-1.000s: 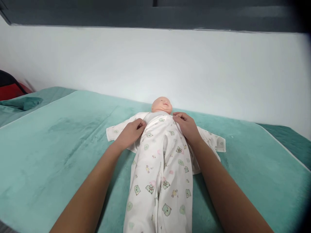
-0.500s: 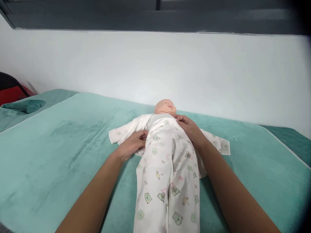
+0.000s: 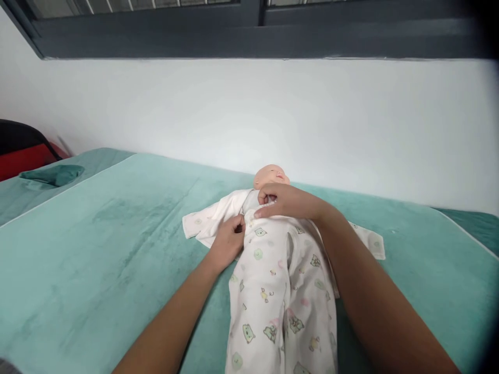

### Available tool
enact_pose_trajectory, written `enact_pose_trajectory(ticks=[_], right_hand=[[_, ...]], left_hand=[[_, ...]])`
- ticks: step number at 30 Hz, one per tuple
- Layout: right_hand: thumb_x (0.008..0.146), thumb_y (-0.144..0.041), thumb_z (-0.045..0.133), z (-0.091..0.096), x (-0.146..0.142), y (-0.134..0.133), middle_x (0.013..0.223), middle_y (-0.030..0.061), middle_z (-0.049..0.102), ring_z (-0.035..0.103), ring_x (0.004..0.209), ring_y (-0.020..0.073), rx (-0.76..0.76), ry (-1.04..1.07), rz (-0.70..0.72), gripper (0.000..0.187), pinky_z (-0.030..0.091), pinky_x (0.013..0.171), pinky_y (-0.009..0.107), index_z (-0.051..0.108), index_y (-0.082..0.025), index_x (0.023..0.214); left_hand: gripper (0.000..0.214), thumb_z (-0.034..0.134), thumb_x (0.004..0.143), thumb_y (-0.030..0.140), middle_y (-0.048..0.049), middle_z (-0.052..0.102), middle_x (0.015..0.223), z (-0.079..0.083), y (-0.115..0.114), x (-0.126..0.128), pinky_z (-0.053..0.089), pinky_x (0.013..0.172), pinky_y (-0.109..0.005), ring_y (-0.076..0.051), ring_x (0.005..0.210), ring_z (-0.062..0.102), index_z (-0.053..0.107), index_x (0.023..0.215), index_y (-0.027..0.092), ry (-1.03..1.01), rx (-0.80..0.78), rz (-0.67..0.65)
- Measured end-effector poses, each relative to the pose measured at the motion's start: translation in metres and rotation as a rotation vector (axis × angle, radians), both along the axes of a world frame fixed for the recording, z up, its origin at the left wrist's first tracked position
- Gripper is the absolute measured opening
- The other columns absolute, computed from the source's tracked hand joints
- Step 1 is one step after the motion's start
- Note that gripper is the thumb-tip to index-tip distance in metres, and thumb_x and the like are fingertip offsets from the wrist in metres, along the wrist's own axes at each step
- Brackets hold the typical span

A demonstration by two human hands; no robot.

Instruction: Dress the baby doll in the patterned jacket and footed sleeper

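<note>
A baby doll (image 3: 271, 177) lies on its back on a teal blanket (image 3: 97, 249), dressed in a white romper (image 3: 280, 291) printed with small green bears. My left hand (image 3: 230, 239) is closed, pinching the romper's fabric at the doll's left chest side. My right hand (image 3: 286, 201) reaches across the doll's upper chest, its fingers curled and gripping the romper's edge just below the neck. The romper's two sleeves lie spread flat to either side.
A white wall (image 3: 249, 114) rises right behind the bed, under a dark window frame (image 3: 249, 36). A red and black object (image 3: 23, 153) and a folded teal cloth (image 3: 52, 175) lie at the far left.
My right hand has moved left across the doll's chest to just under the neck. My left hand has shifted inward and closed on the fabric. The view has tilted up slightly.
</note>
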State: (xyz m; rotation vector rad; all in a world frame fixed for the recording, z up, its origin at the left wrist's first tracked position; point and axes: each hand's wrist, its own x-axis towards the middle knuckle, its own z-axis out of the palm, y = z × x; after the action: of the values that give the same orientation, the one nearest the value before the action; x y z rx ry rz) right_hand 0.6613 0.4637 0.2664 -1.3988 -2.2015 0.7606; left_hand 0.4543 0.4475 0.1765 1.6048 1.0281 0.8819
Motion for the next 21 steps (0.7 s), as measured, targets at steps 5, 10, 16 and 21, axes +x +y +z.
enact_pose_trajectory(ticks=[5,10,16,21], right_hand=[[0.081,-0.044,0.064,-0.005,-0.012,-0.006,0.077,-0.0015,0.051,0.042,0.069,0.0137,0.015,0.023,0.071,0.027,0.03,0.059,0.028,0.05,-0.022,0.072],[0.088,-0.041,0.055,-0.009,-0.02,-0.012,0.065,-0.0037,0.039,0.032,0.059,0.0112,0.031,0.255,-0.069,0.034,0.025,0.055,0.027,0.038,-0.021,0.065],[0.088,-0.046,0.058,-0.008,-0.018,-0.01,0.063,-0.0042,0.036,0.03,0.057,0.0106,-0.012,0.546,-0.139,0.037,0.025,0.054,0.026,0.041,-0.021,0.067],[0.086,-0.045,0.061,-0.01,-0.022,-0.008,0.069,-0.0028,0.043,0.036,0.059,0.0105,-0.014,0.671,-0.189,0.038,0.03,0.057,0.027,0.042,-0.021,0.065]], left_hand=[[0.02,0.061,0.076,0.029,0.001,0.06,0.084,0.013,-0.001,-0.007,0.043,0.067,-0.027,-0.016,0.077,0.053,0.057,0.094,0.02,0.015,-0.089,-0.203],[0.024,0.06,0.077,0.025,-0.0017,0.063,0.089,0.014,0.0,-0.011,0.046,0.073,-0.029,-0.018,0.082,0.056,0.061,0.1,0.019,-0.043,-0.136,-0.269],[0.02,0.057,0.079,0.023,-0.0042,0.066,0.097,0.015,0.003,-0.013,0.046,0.078,-0.03,-0.019,0.088,0.058,0.065,0.096,0.017,-0.03,-0.166,-0.328],[0.014,0.06,0.075,0.024,-0.0027,0.064,0.09,0.018,0.002,-0.013,0.045,0.073,-0.028,-0.019,0.085,0.056,0.063,0.088,0.019,-0.035,-0.162,-0.324]])
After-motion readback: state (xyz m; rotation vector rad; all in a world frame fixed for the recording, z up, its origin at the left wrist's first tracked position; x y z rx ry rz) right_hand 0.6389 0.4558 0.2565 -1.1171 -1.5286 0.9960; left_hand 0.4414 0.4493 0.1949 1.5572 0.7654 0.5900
